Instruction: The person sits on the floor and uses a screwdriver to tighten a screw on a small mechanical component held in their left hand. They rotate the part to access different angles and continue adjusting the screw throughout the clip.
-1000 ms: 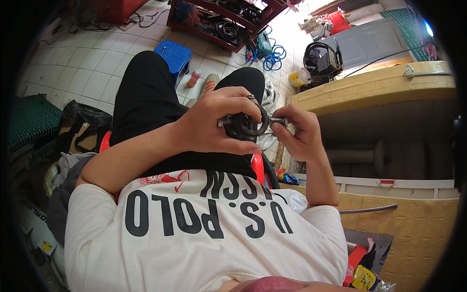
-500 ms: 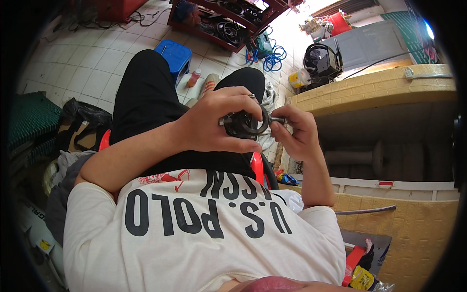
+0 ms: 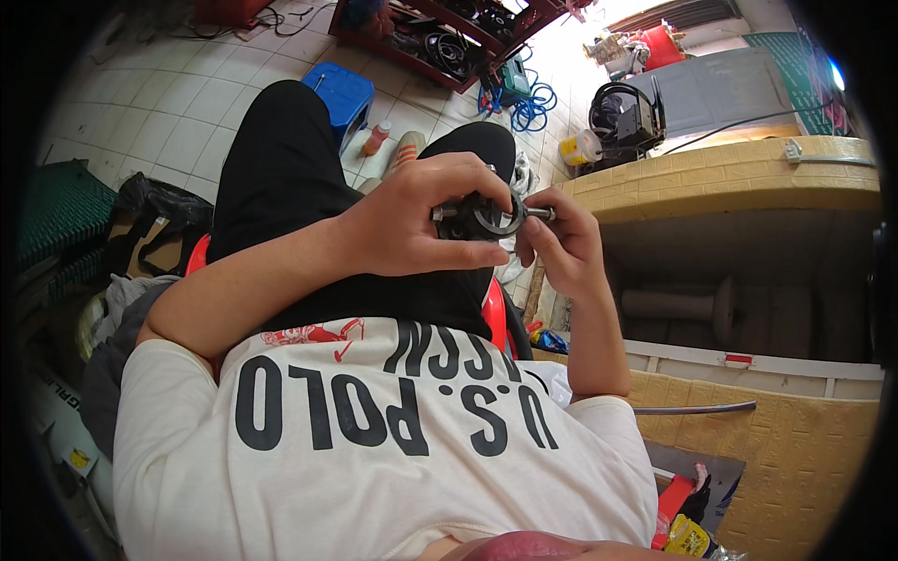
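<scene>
Above my lap, my left hand (image 3: 421, 208) is closed around a dark metal ring-shaped part (image 3: 498, 228), thumb below and fingers over the top. The part's opening faces up toward me, and a bolt head (image 3: 437, 214) sticks out on its left side. On the right side a silver bolt (image 3: 541, 213) projects sideways from the ring. Thumb and fingers of my right hand (image 3: 567, 245) are pinched around that bolt. My left palm and fingers hide much of the part's far and left sides.
A blue stool (image 3: 339, 93) and a small pinkish bottle (image 3: 376, 137) stand on the tiled floor ahead. Beyond is a red tool cart (image 3: 458, 42) beside a coiled blue hose (image 3: 533, 107). At right, a yellow padded ledge (image 3: 730, 173) borders a dark recess (image 3: 748, 262).
Both hands and the metal part have shifted slightly up in view, with the ring tilted a little differently. The right fingers have changed position around the bolt. The left grip stays the same.
</scene>
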Action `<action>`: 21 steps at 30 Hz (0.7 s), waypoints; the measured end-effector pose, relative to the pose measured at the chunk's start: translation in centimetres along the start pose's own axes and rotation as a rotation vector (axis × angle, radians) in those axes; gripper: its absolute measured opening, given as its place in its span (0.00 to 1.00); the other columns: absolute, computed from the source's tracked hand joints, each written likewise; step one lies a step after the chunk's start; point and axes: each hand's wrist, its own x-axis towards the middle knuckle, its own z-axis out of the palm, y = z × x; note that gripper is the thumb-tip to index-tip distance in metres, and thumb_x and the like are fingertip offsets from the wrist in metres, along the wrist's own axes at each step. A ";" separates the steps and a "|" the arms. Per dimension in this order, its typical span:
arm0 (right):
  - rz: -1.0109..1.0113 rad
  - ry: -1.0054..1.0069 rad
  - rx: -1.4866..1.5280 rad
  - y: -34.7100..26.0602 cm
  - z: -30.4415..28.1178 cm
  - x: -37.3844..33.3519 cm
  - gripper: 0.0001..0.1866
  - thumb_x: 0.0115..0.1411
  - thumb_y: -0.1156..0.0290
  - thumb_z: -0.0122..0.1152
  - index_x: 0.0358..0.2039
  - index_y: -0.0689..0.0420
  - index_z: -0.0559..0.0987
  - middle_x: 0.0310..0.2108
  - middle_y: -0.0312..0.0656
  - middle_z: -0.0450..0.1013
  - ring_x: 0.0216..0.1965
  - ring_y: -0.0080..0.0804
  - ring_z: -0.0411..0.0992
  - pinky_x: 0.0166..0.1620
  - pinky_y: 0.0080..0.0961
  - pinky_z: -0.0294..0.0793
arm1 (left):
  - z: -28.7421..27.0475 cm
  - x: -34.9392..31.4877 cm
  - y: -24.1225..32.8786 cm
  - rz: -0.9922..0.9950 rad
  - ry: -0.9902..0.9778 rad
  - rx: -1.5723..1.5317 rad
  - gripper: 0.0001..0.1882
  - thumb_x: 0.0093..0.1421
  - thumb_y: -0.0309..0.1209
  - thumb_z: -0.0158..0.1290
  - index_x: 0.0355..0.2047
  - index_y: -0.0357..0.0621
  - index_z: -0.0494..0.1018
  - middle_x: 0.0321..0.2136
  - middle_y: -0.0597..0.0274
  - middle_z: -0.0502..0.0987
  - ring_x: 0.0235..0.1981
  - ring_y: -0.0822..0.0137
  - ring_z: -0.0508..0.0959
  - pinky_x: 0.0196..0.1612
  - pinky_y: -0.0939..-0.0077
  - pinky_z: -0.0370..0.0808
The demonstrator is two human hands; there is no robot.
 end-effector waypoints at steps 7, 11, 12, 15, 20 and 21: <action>-0.022 -0.013 0.021 -0.1 0.1 0.1 0.07 0.69 0.73 0.59 0.42 0.65 0.76 0.23 0.34 0.74 0.22 0.14 0.70 0.25 0.14 0.67 | 0.1 -0.1 -0.2 -0.039 -0.007 -0.039 0.19 0.54 0.33 0.68 0.42 0.40 0.75 0.36 0.58 0.76 0.39 0.62 0.75 0.47 0.70 0.70; -0.025 -0.020 -0.012 -0.1 0.0 -0.1 0.07 0.69 0.74 0.59 0.42 0.65 0.75 0.23 0.34 0.74 0.22 0.14 0.70 0.25 0.15 0.67 | 0.0 -0.1 -0.2 -0.038 -0.006 -0.022 0.18 0.55 0.32 0.68 0.42 0.40 0.75 0.36 0.58 0.77 0.39 0.63 0.75 0.48 0.70 0.69; -0.030 -0.020 -0.027 -0.1 0.0 -0.1 0.07 0.69 0.74 0.59 0.42 0.65 0.75 0.22 0.34 0.74 0.22 0.14 0.70 0.25 0.15 0.67 | 0.0 -0.1 -0.1 -0.037 -0.007 -0.024 0.18 0.55 0.32 0.67 0.42 0.40 0.75 0.36 0.58 0.77 0.39 0.63 0.75 0.48 0.70 0.69; -0.025 -0.015 -0.039 -0.4 0.1 -0.2 0.07 0.69 0.74 0.59 0.42 0.65 0.76 0.22 0.34 0.74 0.22 0.14 0.70 0.25 0.15 0.67 | 0.0 -0.2 -0.1 -0.027 -0.011 -0.026 0.17 0.55 0.32 0.67 0.41 0.40 0.75 0.37 0.57 0.77 0.39 0.63 0.76 0.48 0.70 0.70; -0.030 -0.024 -0.038 -0.5 0.2 -0.1 0.07 0.69 0.74 0.59 0.41 0.64 0.76 0.22 0.33 0.74 0.22 0.14 0.70 0.25 0.15 0.67 | 0.0 -0.2 0.0 -0.025 -0.008 -0.033 0.17 0.54 0.31 0.67 0.42 0.40 0.75 0.37 0.57 0.77 0.39 0.62 0.76 0.48 0.69 0.70; -0.028 -0.026 -0.034 -0.6 0.2 0.0 0.07 0.69 0.74 0.59 0.41 0.64 0.76 0.22 0.33 0.74 0.22 0.14 0.70 0.25 0.15 0.67 | -0.1 -0.2 0.0 -0.022 -0.010 -0.025 0.17 0.55 0.31 0.67 0.42 0.40 0.75 0.37 0.56 0.77 0.39 0.62 0.76 0.48 0.69 0.70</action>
